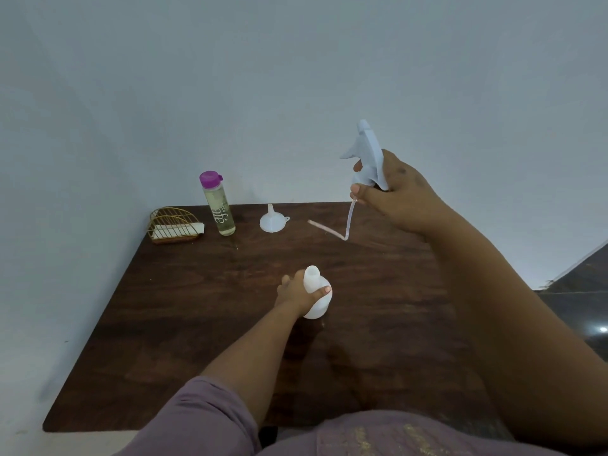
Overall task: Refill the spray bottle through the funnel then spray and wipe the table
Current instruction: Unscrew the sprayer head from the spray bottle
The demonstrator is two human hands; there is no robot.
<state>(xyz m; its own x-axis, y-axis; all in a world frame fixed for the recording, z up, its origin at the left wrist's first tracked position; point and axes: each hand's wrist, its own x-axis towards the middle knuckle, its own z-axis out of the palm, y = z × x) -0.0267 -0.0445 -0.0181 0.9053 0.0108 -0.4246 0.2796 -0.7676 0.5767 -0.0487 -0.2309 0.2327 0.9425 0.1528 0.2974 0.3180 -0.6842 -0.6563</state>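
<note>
The white spray bottle (316,296) stands upright near the middle of the dark wooden table (204,324), its neck open with no cap on it. The left hand (297,292) grips it from the left side, fingers wrapped around the body and the thumb lying across the front just below the neck; that forearm reaches straight out over the table from a mauve sleeve (197,419).

Well above and to the right of the bottle, the right hand (394,189) is raised in the air, clenched around the collar of the trigger sprayer head (365,153), whose nozzle points up. The dip tube (342,225) hangs from the head and bends sharply, its lower length running left just above or on the tabletop; I cannot tell which.

Beyond the bottle, near the table's far edge, a white funnel (272,220) sits mouth down, spout up. Left of the funnel stands a clear refill bottle (218,205) with a purple cap, then a gold wire napkin holder (174,225) at the far left corner.
</note>
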